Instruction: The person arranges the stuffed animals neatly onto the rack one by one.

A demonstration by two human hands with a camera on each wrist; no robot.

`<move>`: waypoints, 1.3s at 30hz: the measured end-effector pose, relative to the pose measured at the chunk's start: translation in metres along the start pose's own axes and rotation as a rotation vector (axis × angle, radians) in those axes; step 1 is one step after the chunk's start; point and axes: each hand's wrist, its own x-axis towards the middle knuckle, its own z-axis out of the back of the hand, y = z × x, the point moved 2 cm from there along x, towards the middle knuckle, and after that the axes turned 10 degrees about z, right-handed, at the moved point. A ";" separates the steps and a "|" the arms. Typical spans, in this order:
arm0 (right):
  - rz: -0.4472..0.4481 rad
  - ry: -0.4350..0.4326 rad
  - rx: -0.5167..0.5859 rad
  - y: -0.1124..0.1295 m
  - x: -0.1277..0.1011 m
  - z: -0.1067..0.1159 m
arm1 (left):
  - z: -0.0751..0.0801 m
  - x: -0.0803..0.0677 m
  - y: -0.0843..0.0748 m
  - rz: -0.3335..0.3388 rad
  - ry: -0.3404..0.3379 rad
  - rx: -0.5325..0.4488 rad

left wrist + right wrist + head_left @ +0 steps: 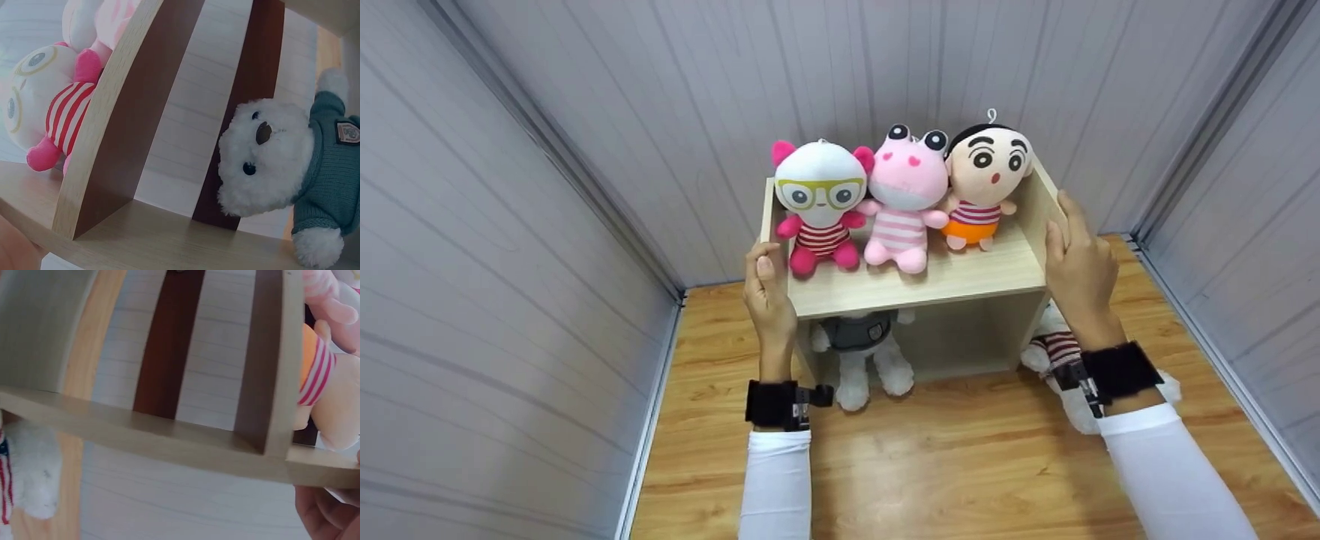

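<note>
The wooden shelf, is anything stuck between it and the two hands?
No. The left hand grips the left side panel of the wooden shelf directly, and the right hand presses on the right panel. The three plush dolls sit between the panels, clear of both hands.

— What are you wearing on your arms?

— You have long white sleeves (775,480) on both, each ending just short of the wrist.

— And at the wrists?

— A broad black band (771,403) sits on each, and your left hand (769,294) and right hand (1078,264) are bare. A small dark camera block with a bit of metal juts from each band.
</note>
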 end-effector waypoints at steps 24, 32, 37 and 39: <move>0.085 0.375 0.159 -0.066 -0.062 0.003 | 0.003 -0.001 0.000 0.020 0.017 -0.006; 0.002 0.571 0.134 -0.107 -0.093 0.000 | 0.002 0.001 -0.001 -0.011 0.000 0.021; -0.116 0.630 0.013 -0.125 -0.106 0.001 | 0.001 0.001 -0.001 -0.011 0.009 0.011; -0.175 0.683 -0.033 -0.131 -0.113 0.000 | 0.001 0.000 0.000 -0.001 0.015 -0.006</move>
